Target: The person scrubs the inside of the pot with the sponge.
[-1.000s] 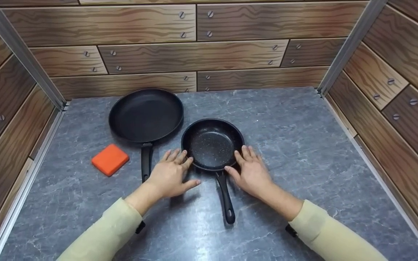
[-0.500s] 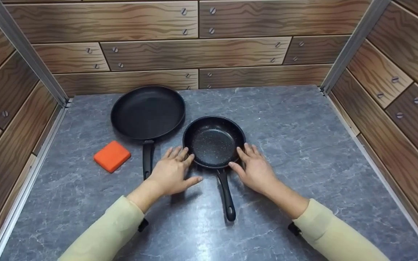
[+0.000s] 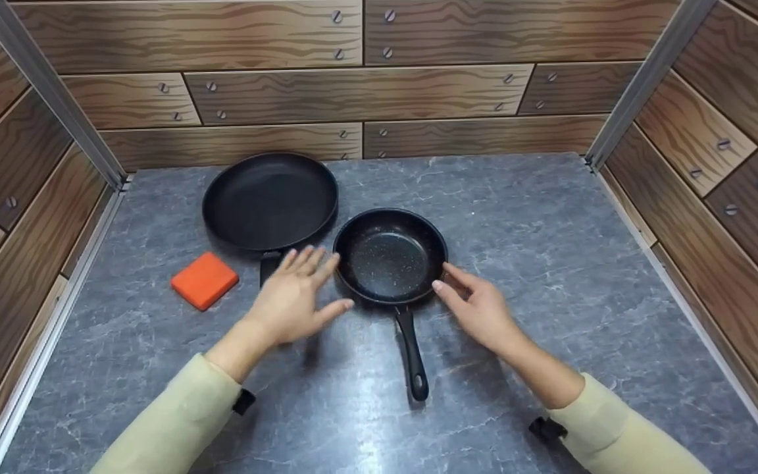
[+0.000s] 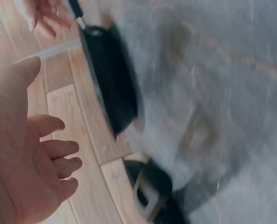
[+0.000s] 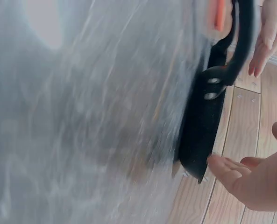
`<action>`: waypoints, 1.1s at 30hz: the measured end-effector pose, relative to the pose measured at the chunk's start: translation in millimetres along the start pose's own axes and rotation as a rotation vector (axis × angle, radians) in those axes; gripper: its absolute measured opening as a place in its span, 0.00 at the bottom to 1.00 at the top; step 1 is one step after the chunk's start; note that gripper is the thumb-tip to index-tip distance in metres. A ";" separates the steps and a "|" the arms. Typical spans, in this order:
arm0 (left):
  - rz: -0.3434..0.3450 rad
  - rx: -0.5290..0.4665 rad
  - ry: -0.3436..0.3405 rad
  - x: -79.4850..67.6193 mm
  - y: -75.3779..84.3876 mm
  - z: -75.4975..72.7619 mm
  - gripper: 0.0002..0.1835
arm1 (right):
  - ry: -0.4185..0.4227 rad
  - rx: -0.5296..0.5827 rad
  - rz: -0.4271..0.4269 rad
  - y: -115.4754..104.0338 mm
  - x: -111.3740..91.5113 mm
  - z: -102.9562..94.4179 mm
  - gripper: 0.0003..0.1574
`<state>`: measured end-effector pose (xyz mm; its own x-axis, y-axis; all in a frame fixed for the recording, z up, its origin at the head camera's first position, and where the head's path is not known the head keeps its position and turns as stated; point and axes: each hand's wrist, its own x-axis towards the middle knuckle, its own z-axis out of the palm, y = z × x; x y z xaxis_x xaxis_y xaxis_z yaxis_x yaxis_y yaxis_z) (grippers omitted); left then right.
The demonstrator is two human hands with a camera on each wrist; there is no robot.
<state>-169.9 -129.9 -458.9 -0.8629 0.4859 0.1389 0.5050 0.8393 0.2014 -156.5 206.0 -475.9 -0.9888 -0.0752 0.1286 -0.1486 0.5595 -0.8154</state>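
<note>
A small black frying pan (image 3: pixel 389 260) with a speckled inside sits mid-table, its handle (image 3: pixel 412 359) toward me. My left hand (image 3: pixel 290 296), fingers spread, hovers left of this pan and covers part of the larger pan's handle. In the left wrist view the left palm (image 4: pixel 26 154) holds nothing. At the small pan's right rim are the fingertips of my right hand (image 3: pixel 484 309), its fingers lightly bent. In the right wrist view the right hand (image 5: pixel 255 182) has its fingertips right by the pan's side (image 5: pixel 201 126), not wrapped round it.
The larger black frying pan (image 3: pixel 270 201) lies at the back left, close to the small one. An orange sponge-like block (image 3: pixel 204 280) is left of its handle. Wood-patterned walls (image 3: pixel 353 95) enclose the grey marbled table (image 3: pixel 537 224) at the back and sides.
My left hand has lifted back and left from the small pan's rim. My right hand has shifted slightly right, fingers drawn closer together. The pans and orange block keep their places on the table.
</note>
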 end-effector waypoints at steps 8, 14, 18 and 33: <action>-0.087 -0.046 0.111 -10.4 -32.1 -28.8 0.48 | -0.061 0.324 0.205 -10.9 -7.2 0.4 0.28; -0.167 -0.114 0.181 -18.6 -60.0 -41.1 0.49 | -0.147 0.443 0.324 -13.2 -15.7 6.0 0.29; -0.218 -0.149 0.222 -25.8 -79.6 -45.6 0.47 | -0.203 0.492 0.380 -10.2 -19.6 11.4 0.32; -0.437 -0.209 0.216 -64.1 -144.3 -32.8 0.48 | -0.448 0.677 0.477 -3.8 -25.7 30.0 0.45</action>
<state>-186.9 -290.1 -465.1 -0.9814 0.0221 0.1907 0.1112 0.8751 0.4709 -130.9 181.0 -493.0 -0.8381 -0.3512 -0.4175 0.4375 0.0245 -0.8989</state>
